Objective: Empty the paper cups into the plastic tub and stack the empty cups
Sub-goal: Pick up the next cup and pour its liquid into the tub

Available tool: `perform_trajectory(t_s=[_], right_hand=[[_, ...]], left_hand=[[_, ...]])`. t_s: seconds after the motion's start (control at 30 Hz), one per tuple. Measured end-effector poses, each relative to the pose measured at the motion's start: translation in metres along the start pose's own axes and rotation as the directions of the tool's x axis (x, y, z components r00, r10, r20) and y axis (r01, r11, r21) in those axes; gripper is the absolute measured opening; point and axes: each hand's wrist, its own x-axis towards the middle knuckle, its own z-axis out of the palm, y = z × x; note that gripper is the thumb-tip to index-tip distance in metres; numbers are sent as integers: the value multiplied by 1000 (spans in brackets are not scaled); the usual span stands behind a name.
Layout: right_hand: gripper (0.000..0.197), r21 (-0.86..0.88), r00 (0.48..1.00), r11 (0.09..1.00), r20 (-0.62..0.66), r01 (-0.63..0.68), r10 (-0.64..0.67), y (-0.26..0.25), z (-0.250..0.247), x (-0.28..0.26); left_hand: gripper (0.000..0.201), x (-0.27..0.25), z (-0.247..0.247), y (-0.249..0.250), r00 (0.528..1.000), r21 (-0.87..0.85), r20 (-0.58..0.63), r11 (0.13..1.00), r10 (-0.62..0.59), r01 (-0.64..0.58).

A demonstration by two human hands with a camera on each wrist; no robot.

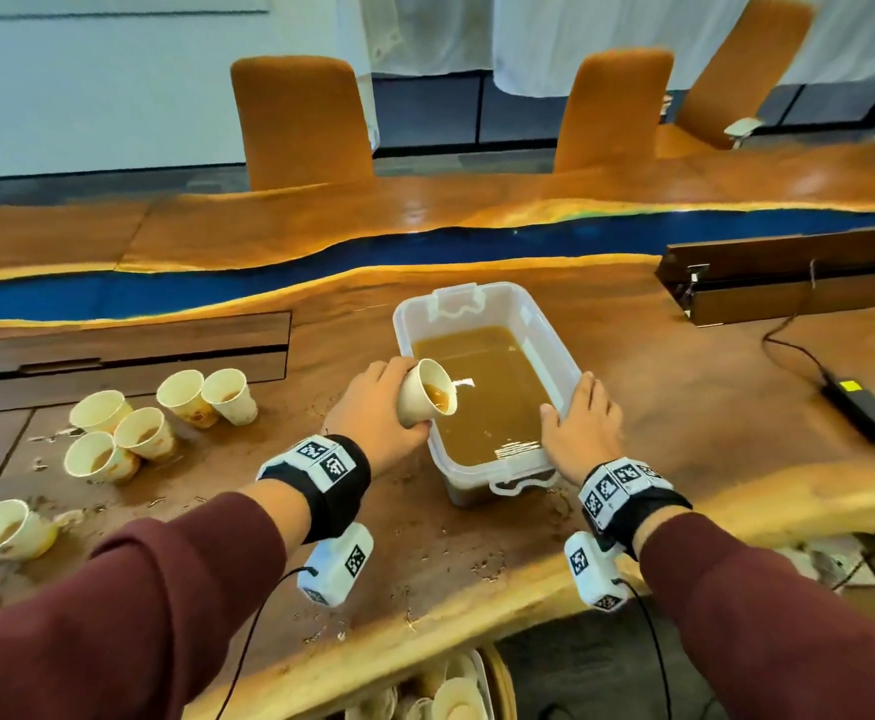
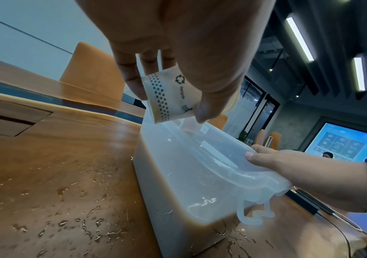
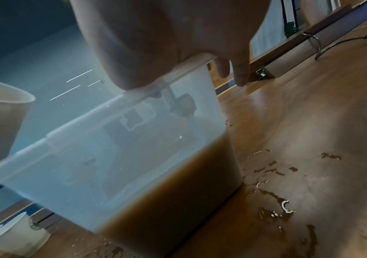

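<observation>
My left hand [image 1: 383, 402] grips a paper cup [image 1: 425, 392], tilted over the left rim of the clear plastic tub [image 1: 544, 324]. Brown liquid sits at the cup's lip. In the left wrist view the fingers wrap the dotted cup [image 2: 169, 97] above the tub [image 2: 178, 174]. The tub holds brown liquid to roughly a third of its height [image 3: 167, 200]. My right hand [image 1: 581, 423] lies flat on the tub's right rim near the front corner, thumb on the rim [image 2: 251, 155] and fingers [image 3: 241, 73] straight down outside the wall. Several paper cups [image 1: 144, 433] with brown liquid stand at the left.
One more cup [image 1: 7, 530] stands alone at the far left near the table edge. Brown spills [image 3: 273, 197] spot the wood around the tub. A power adapter with its cable [image 1: 861, 407] and a raised wooden flap [image 1: 788, 272] lie to the right. Chairs [image 1: 305, 122] line the far side.
</observation>
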Motion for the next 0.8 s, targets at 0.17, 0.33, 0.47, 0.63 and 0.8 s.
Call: perform_trajectory(t_s=[0.17, 0.33, 0.47, 0.63, 0.8], right_hand=[[80, 3, 1000, 1000, -13, 2, -2, 2, 3, 2], [80, -12, 999, 1000, -38, 0, 0, 1, 2, 0], [80, -10, 999, 1000, -47, -1, 1, 3, 3, 0], [80, -1, 999, 1000, -40, -4, 4, 2, 2, -1], [79, -2, 999, 1000, -48, -7, 7, 3, 3, -1]], left_hand=[[69, 6, -3, 8, 999, 69, 20, 997, 32, -33], [68, 8, -5, 11, 998, 147, 25, 988, 50, -53], [68, 10, -8, 12, 998, 172, 30, 983, 63, -67], [68, 13, -10, 11, 996, 203, 21, 975, 87, -89], [67, 15, -10, 10, 994, 211, 20, 972, 104, -106]])
